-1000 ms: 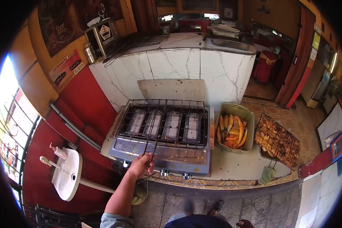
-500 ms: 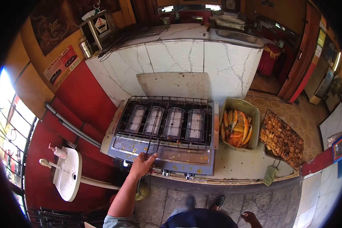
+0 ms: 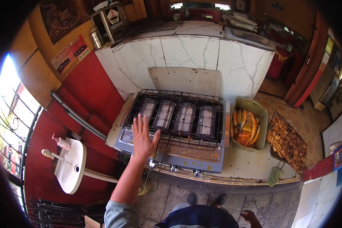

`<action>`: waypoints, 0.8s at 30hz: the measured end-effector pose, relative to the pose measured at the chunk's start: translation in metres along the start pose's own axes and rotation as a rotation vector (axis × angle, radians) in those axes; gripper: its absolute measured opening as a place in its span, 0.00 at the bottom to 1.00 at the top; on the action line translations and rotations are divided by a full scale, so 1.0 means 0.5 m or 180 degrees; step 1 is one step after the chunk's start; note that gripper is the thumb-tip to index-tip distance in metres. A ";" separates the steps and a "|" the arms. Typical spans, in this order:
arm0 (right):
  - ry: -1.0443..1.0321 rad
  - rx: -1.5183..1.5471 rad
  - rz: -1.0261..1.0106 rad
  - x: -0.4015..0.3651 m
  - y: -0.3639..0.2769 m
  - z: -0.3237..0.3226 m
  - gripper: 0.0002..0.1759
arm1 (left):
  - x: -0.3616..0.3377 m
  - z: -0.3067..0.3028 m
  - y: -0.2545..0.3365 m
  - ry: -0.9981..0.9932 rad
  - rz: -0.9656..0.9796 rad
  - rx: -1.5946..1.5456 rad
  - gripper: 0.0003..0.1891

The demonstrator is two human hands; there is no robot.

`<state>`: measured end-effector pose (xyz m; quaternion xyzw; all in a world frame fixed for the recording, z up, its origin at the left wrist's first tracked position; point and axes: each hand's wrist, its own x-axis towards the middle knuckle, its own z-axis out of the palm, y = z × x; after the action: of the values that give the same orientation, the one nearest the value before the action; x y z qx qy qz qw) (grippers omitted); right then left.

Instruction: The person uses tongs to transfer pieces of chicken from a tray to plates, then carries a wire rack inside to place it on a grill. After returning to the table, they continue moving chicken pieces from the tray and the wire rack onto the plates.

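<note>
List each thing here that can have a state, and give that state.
grill, no flame visible, wire rack lying on top
left hand, open, fingers spread, over the grill's front left
tub, uncovered, filled with yellow-orange food
grill basket, shut, packed full, tilted
green cloth, hanging over the counter edge
board, leaning upright behind the grill

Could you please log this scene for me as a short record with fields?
Left hand: open, fingers spread, over the front left of the grill
Right hand: at the lower frame edge, grip unclear
Wire rack: lies on top of the grill
Tub: yellow-orange food pieces, right of the grill
Wire basket: browned food, far right
</note>
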<state>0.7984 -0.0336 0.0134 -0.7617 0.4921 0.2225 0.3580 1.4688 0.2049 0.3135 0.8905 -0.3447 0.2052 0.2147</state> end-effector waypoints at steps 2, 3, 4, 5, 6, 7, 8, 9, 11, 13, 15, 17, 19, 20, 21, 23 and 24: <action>-0.0119 -0.0161 0.0033 0.001 -0.010 -0.001 0.31 | 0.067 0.065 -0.035 -0.0098 0.0113 0.0236 0.42; -0.0100 -0.0158 0.0046 -0.001 -0.016 -0.010 0.31 | 0.104 0.098 -0.050 -0.0091 0.0121 0.0215 0.42; 0.0000 -0.0132 -0.0058 -0.017 -0.052 -0.035 0.31 | 0.139 0.131 -0.062 -0.0229 -0.0029 0.0189 0.42; 0.0122 -0.0085 -0.0121 -0.042 -0.082 -0.048 0.30 | 0.167 0.159 -0.058 -0.0382 -0.0142 0.0129 0.42; 0.0145 -0.0064 -0.0083 -0.051 -0.090 -0.047 0.30 | 0.182 0.170 -0.051 -0.0392 -0.0108 0.0094 0.42; 0.0278 0.0195 -0.0072 -0.059 -0.092 -0.043 0.30 | 0.195 0.179 -0.041 -0.0485 -0.0108 0.0138 0.43; 0.0408 0.0456 -0.0060 -0.068 -0.091 -0.038 0.31 | 0.205 0.188 -0.030 -0.0584 -0.0107 0.0188 0.43; 0.0417 0.0480 -0.0018 -0.072 -0.081 -0.025 0.31 | 0.212 0.198 -0.019 -0.0607 -0.0071 0.0165 0.43; 0.0495 0.0568 0.0041 -0.079 -0.068 0.002 0.31 | 0.221 0.207 0.012 -0.0750 0.0039 0.0179 0.44; 0.0471 0.0473 0.0144 -0.090 -0.051 0.022 0.31 | 0.227 0.215 0.037 -0.0798 0.0098 0.0185 0.44; 0.0451 0.0387 0.0236 -0.091 -0.009 0.054 0.31 | 0.229 0.226 0.055 -0.0901 0.0127 0.0164 0.44; 0.0333 0.0309 0.0239 -0.085 0.047 0.083 0.30 | 0.228 0.231 0.075 -0.0970 0.0145 0.0116 0.44; 0.0350 0.0336 0.0393 -0.097 0.056 0.099 0.30 | 0.225 0.241 0.094 -0.1019 0.0199 0.0110 0.45; 0.0361 0.0342 0.0537 -0.106 0.053 0.104 0.30 | 0.222 0.243 0.101 -0.1031 0.0234 0.0102 0.45; 0.0376 0.0385 0.0582 -0.108 0.051 0.107 0.30 | 0.221 0.245 0.110 -0.1049 0.0248 0.0077 0.45; 0.0408 0.0200 0.0482 -0.118 0.051 0.104 0.31 | 0.216 0.257 0.153 -0.1126 0.0427 -0.0066 0.46; 0.0270 0.0232 0.0572 -0.119 0.049 0.096 0.33 | 0.216 0.257 0.168 -0.1065 0.0509 -0.0160 0.46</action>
<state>0.7518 0.0321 0.0155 -0.7097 0.5809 0.2032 0.3429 1.5108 0.0244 0.2834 0.8764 -0.4502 0.0620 0.1595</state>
